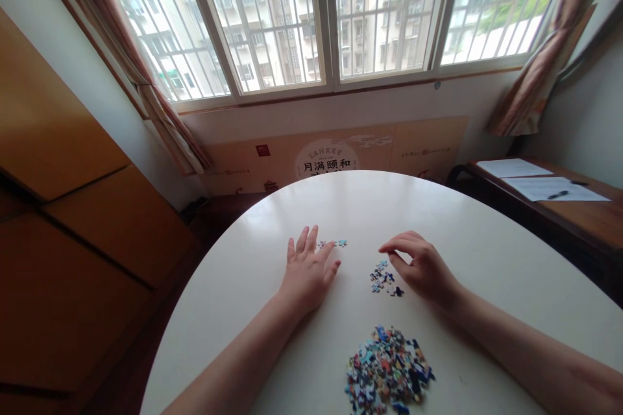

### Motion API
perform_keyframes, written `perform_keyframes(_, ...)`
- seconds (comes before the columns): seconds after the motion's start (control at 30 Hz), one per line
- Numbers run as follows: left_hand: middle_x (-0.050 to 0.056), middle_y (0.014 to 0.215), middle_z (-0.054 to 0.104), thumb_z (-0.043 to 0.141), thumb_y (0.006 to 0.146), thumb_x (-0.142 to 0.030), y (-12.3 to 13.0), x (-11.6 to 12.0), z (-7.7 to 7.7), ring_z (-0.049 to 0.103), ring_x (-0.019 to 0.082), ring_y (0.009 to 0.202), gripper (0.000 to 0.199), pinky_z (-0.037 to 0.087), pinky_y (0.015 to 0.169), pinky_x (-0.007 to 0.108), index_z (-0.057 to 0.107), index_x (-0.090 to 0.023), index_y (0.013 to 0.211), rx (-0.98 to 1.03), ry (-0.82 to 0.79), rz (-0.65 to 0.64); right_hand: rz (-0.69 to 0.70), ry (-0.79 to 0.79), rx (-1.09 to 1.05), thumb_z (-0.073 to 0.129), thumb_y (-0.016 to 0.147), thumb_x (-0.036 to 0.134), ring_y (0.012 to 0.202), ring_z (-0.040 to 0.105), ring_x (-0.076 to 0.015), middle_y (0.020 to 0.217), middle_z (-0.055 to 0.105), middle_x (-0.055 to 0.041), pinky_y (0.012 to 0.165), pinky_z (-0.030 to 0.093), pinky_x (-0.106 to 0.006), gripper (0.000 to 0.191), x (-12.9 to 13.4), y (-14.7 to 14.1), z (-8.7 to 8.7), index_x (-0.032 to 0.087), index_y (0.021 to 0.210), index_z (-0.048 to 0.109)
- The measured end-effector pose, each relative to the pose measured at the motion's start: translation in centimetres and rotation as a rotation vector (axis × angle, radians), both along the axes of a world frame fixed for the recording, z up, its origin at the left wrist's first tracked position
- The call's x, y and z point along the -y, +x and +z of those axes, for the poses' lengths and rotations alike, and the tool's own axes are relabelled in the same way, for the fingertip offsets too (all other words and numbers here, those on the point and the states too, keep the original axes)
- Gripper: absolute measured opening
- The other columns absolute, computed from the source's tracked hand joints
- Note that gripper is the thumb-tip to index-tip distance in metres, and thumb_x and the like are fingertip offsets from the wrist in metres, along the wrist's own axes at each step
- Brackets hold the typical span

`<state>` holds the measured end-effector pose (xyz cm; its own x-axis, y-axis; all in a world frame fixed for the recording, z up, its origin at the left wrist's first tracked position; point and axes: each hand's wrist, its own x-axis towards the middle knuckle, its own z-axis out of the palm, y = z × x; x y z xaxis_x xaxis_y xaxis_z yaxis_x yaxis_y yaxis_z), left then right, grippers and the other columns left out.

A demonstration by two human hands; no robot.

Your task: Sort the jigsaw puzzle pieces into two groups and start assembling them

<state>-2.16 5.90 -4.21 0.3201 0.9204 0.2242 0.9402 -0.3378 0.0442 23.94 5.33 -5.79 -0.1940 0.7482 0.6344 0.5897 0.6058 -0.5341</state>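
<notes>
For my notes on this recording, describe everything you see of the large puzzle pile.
The pile is a loose, roughly rounded heap of small, knobbed jigsaw pieces, apparently printed card. They overlap at mixed angles, in blues, teal, white and orange, with dark navy ones thickest on its right side. It rests on the white table; neither left hand nor right hand touches it.

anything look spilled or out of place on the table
Nothing stands out. The main puzzle pile sits heaped on the white table, a smaller cluster lies near the right hand, and a few pieces lie by the left hand; no spill shows.
</notes>
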Motion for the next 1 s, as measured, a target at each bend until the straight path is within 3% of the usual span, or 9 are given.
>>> perform_keyframes(0.63, 0.013, 0.164, 0.031, 0.053, 0.098, -0.043, 0.2, 0.1, 0.3, 0.025, 0.037, 0.151, 0.042, 0.023, 0.119, 0.063, 0.064, -0.028, 0.136, -0.005, 0.030, -0.031, 0.010, -0.023, -0.001, 0.057, 0.087, 0.011, 0.088, 0.067, -0.0246, 0.087, 0.076, -0.0045, 0.083, 0.055, -0.043, 0.021, 0.0, 0.0, 0.0, 0.024, 0.088, 0.074)
perform_keyframes(0.73, 0.014, 0.146, 0.055, 0.053, 0.098, -0.039, 0.4, 0.7, 1.5, 0.051, 0.032, 0.133, 0.038, 0.040, 0.111, 0.051, 0.067, -0.025, 0.131, 0.046, 0.027, -0.076, 0.008, -0.019, -0.002, 0.057, 0.086, 0.011, 0.088, 0.067, -0.0250, 0.087, 0.076, -0.0046, 0.083, 0.055, -0.043, 0.021, 0.0, 0.1, 0.0, 0.024, 0.088, 0.074)
perform_keyframes(0.8, 0.011, 0.116, 0.071, 0.046, 0.101, -0.037, 0.7, 1.6, 2.6, 0.066, 0.026, 0.105, 0.034, 0.052, 0.093, 0.041, 0.073, -0.022, 0.116, 0.079, -0.046, -0.077, 0.007, -0.016, -0.003, 0.057, 0.086, 0.011, 0.089, 0.067, -0.0252, 0.088, 0.077, -0.0046, 0.083, 0.055, -0.043, 0.021, 0.0, 0.2, 0.0, 0.024, 0.088, 0.074)
perform_keyframes(0.9, 0.007, 0.087, 0.072, 0.040, 0.102, -0.037, 1.1, 2.9, 3.8, 0.067, 0.023, 0.079, 0.040, 0.052, 0.074, 0.036, 0.073, -0.021, 0.086, 0.025, -0.164, -0.057, 0.000, -0.013, -0.008, 0.057, 0.087, 0.012, 0.088, 0.067, -0.0251, 0.087, 0.076, -0.0046, 0.083, 0.055, -0.043, 0.022, 0.1, 0.2, 0.0, 0.024, 0.088, 0.074)
perform_keyframes(1.0, 0.007, 0.082, 0.072, 0.044, 0.099, -0.033, 1.6, 3.7, 4.0, 0.067, 0.023, 0.075, 0.034, 0.050, 0.069, 0.035, 0.069, -0.020, 0.081, -0.054, -0.248, -0.047, -0.008, -0.015, -0.012, 0.057, 0.087, 0.012, 0.088, 0.067, -0.0250, 0.087, 0.076, -0.0043, 0.083, 0.055, -0.043, 0.022, 0.0, 0.4, 0.0, 0.024, 0.088, 0.074)
